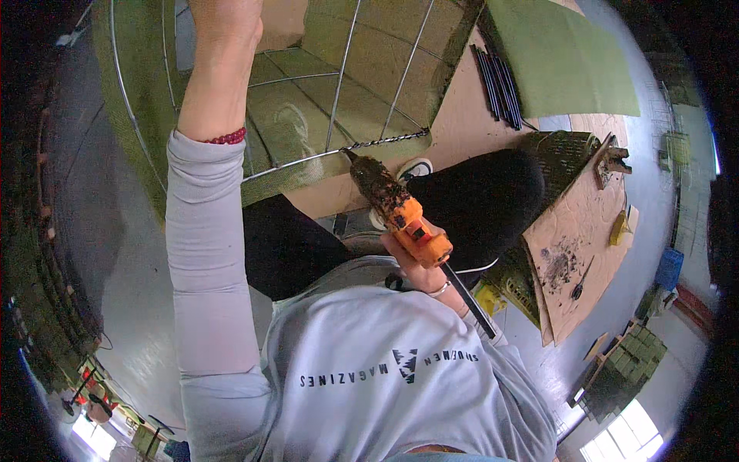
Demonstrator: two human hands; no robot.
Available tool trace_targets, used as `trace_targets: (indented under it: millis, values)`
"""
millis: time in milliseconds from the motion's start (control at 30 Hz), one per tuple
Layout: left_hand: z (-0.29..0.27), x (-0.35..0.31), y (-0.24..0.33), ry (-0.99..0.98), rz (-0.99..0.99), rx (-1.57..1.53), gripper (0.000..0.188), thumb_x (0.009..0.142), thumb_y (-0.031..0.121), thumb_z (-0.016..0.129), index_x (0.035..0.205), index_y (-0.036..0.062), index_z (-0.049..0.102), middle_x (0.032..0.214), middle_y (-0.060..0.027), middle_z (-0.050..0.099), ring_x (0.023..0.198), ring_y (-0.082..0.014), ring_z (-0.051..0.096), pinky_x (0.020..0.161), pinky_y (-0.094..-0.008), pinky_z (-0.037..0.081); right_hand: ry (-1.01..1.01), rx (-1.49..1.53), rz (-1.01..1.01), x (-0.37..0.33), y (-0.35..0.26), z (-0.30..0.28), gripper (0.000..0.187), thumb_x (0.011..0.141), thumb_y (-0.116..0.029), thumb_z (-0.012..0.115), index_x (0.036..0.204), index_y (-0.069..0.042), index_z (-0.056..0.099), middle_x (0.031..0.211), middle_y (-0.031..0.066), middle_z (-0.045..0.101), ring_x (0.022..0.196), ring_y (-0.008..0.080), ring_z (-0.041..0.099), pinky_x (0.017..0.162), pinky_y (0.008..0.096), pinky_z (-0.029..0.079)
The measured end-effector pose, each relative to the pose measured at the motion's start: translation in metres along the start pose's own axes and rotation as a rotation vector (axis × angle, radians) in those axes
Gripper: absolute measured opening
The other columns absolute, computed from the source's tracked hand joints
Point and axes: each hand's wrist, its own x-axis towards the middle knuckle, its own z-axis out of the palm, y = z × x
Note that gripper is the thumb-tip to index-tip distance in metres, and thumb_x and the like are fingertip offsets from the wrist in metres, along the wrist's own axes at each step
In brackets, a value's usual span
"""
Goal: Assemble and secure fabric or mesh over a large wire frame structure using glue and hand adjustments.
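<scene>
My right hand (416,269) grips an orange hot glue gun (412,227), its front crusted with dark glue. A black glue stick (471,304) sticks out of its back end. The nozzle tip meets a metal wire (296,162) at the near edge of a green mesh piece (289,115) on a wire frame. From the tip rightward, a bumpy black glue bead (389,141) covers the wire. My left hand (225,17) reaches up to the far side of the frame; its fingers lie beyond the top edge, so its grip is hidden.
Several black glue sticks (496,85) lie on cardboard beside a green mesh sheet (570,61). To the right, a glue-stained board (573,266) rests on a dark perforated crate (562,165). A white cord (481,268) runs near my right hand. My legs flank the work.
</scene>
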Motion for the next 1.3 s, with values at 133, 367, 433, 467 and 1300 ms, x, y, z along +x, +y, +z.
trace_targets:
  millis: [133, 367, 433, 467, 1300]
  values:
    - [0.003, 0.002, -0.005, 0.001, -0.012, -0.028, 0.026, 0.095, 0.025, 0.052, 0.079, 0.0057, 0.057, 0.055, 0.0086, 0.035, 0.045, -0.0014, 0.027, 0.041, -0.0191, 0.020, 0.101, 0.037, -0.079, -0.003, 0.008, 0.008, 0.025, 0.076, -0.012, 0.070, 0.098, -0.006, 0.061, 0.085, 0.0067, 0.062, 0.073, 0.0220, 0.061, 0.063, 0.0299, 0.048]
    - [0.000, 0.002, 0.004, 0.025, -0.026, 0.026, 0.026, 0.095, 0.026, 0.053, 0.080, 0.0057, 0.058, 0.054, 0.0082, 0.037, 0.045, -0.0015, 0.029, 0.041, -0.0191, 0.020, 0.090, -0.371, -0.232, -0.009, 0.041, -0.007, 0.019, 0.081, -0.005, 0.063, 0.100, -0.004, 0.060, 0.092, 0.0092, 0.062, 0.083, 0.0260, 0.061, 0.069, 0.0357, 0.050]
    - [0.006, 0.002, -0.003, 0.032, -0.045, 0.025, 0.026, 0.095, 0.026, 0.053, 0.080, 0.0054, 0.058, 0.055, 0.0082, 0.037, 0.045, -0.0015, 0.029, 0.041, -0.0190, 0.021, 0.105, -0.244, -0.110, -0.007, 0.029, -0.007, 0.019, 0.081, -0.004, 0.063, 0.100, -0.004, 0.060, 0.092, 0.0090, 0.062, 0.084, 0.0254, 0.061, 0.069, 0.0347, 0.050]
    - [0.009, 0.002, -0.006, 0.028, -0.049, 0.017, 0.026, 0.095, 0.026, 0.053, 0.080, 0.0054, 0.058, 0.055, 0.0082, 0.037, 0.045, -0.0015, 0.029, 0.041, -0.0190, 0.021, 0.113, -0.111, 0.004, -0.006, 0.025, -0.006, 0.018, 0.081, -0.004, 0.063, 0.099, -0.004, 0.060, 0.092, 0.0089, 0.062, 0.084, 0.0247, 0.061, 0.070, 0.0337, 0.050]
    - [0.000, 0.002, 0.000, -0.032, -0.025, -0.035, 0.026, 0.095, 0.026, 0.052, 0.079, 0.0057, 0.056, 0.055, 0.0085, 0.036, 0.046, -0.0015, 0.028, 0.042, -0.0191, 0.021, 0.018, -0.050, -0.021, 0.000, 0.009, 0.006, 0.038, 0.077, -0.009, 0.071, 0.110, -0.001, 0.057, 0.095, 0.0069, 0.064, 0.084, 0.0125, 0.060, 0.076, 0.0254, 0.048]
